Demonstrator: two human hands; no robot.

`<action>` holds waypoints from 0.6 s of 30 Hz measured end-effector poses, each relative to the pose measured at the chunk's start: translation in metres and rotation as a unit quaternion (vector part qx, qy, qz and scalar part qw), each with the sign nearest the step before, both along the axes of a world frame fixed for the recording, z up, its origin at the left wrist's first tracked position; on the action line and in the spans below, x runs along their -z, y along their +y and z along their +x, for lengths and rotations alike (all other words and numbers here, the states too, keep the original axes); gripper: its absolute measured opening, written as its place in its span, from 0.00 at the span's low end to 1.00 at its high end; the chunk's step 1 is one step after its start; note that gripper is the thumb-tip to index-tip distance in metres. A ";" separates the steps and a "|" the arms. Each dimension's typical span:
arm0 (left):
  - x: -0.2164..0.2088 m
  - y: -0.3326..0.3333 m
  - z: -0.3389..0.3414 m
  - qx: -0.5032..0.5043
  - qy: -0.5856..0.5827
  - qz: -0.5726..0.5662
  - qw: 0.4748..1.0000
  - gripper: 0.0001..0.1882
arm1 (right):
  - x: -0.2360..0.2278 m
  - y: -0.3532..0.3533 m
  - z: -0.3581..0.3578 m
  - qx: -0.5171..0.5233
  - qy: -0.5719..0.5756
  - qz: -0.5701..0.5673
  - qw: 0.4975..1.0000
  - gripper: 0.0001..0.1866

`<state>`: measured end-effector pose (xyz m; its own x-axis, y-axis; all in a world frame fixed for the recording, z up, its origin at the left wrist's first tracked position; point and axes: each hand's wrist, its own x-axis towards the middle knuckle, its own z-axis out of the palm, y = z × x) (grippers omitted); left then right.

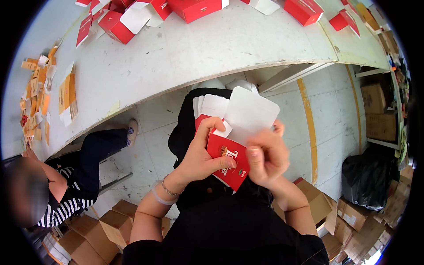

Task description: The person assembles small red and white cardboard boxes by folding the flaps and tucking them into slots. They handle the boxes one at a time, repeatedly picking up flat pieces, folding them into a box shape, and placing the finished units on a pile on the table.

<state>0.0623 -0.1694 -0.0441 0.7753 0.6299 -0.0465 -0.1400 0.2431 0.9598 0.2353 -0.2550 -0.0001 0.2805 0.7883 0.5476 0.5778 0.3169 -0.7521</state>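
Note:
Above my lap is a red folding carton with white print and a large white flap raised at its far end. My left hand grips its left side, thumb across the front panel and fingers at the small white side flap. At the carton's right edge is my right hand, its fingers curled in and slightly smeared by motion. One of its fingertips shows beside the white flap. More flat red cartons with white flaps lie behind the held one, over my dark-clothed lap.
A long white table curves ahead, bearing red cartons along its far side. Yellow flat cartons lie at left, near a seated person in a striped top. Brown boxes and a black bag stand on the floor.

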 end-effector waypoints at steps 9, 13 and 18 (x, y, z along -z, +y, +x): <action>-0.012 0.018 -0.005 -0.026 0.092 0.360 0.928 0.38 | -0.022 0.012 0.028 -0.200 0.342 -0.227 0.890 0.18; -0.012 0.010 -0.006 -0.058 0.112 0.347 0.929 0.47 | -0.019 0.011 0.017 -0.128 0.201 -0.198 0.951 0.19; -0.009 0.010 -0.005 -0.068 0.103 0.285 0.950 0.52 | -0.014 0.012 0.014 -0.171 0.084 -0.169 0.967 0.22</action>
